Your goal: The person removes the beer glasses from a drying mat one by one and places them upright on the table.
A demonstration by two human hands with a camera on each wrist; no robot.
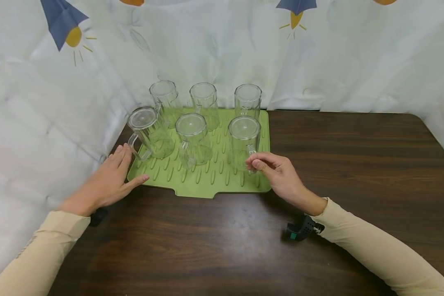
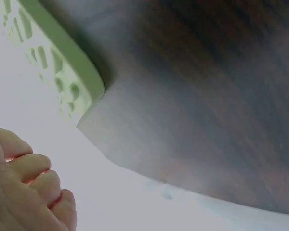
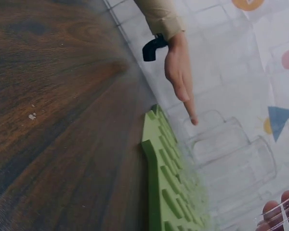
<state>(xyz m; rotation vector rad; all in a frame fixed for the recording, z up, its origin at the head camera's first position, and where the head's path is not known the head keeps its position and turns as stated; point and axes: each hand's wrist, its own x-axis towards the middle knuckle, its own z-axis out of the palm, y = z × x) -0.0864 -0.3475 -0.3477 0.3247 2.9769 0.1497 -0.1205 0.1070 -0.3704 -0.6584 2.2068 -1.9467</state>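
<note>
Several clear glass mugs stand in two rows on a green drying mat (image 1: 194,187). At the front right, my right hand (image 1: 279,174) pinches the handle of a bottom-up glass mug (image 1: 244,131). That hand's fingertips (image 3: 274,209) show at the lower right edge of the right wrist view, against clear glass. My left hand (image 1: 109,176) is open, with straight fingers beside the handle of the front left mug (image 1: 153,133) and the thumb over the mat's front left corner. Between these two stands the front middle mug (image 1: 194,139).
Three more mugs form the back row: a left one (image 1: 164,96), a middle one (image 1: 204,98) and a right one (image 1: 248,96). A white printed curtain (image 1: 214,45) hangs behind and at the left. The dark wooden table (image 1: 355,156) extends right and forward of the mat.
</note>
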